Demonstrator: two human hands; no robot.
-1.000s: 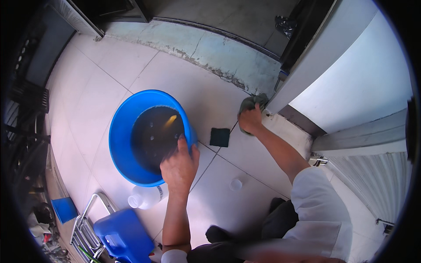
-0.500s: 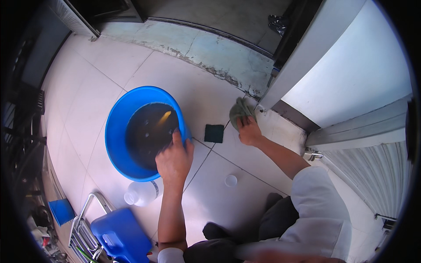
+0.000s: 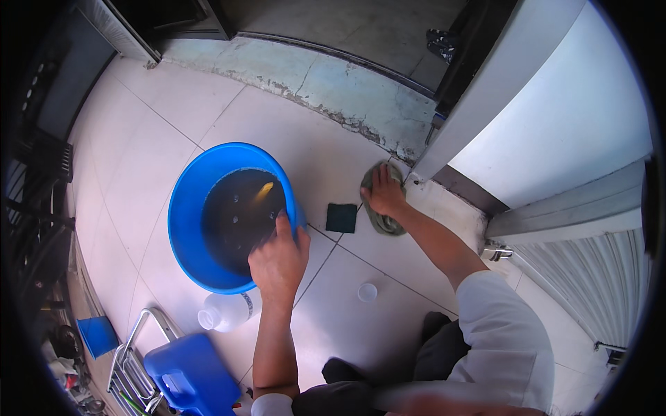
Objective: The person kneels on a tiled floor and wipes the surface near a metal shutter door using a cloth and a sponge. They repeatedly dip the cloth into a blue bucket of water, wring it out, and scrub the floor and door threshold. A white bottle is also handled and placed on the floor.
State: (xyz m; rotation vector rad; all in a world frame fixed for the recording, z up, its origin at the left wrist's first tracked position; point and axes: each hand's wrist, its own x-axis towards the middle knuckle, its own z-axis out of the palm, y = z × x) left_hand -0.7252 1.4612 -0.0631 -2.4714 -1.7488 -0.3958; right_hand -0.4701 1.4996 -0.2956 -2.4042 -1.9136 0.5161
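Observation:
A large blue bucket [image 3: 182,208] holds murky dark water, with a yellow object [image 3: 264,191] showing in it. My left hand [image 3: 279,262] is closed over the bucket's near right rim. To the right, my right hand [image 3: 383,194] lies flat with fingers stretched out on a damp-looking olive-green cloth [image 3: 388,223], pressing it to the floor. Between the bucket and the cloth is a dark green scouring pad [image 3: 340,218], touched by neither hand.
Below the bucket lies a translucent white bottle [image 3: 225,313]. A small white cap [image 3: 367,292] sits on the tiles [image 3: 333,270]. A blue jerrycan [image 3: 194,374] and metal folding frame [image 3: 139,353] stand lower left. A chipped doorstep [image 3: 326,93] and white panel [image 3: 555,118] bound the area.
My right hand has slid up over the cloth, which now spreads flatter and reaches nearer to me. My left hand stays on the bucket's rim. The view has shifted slightly.

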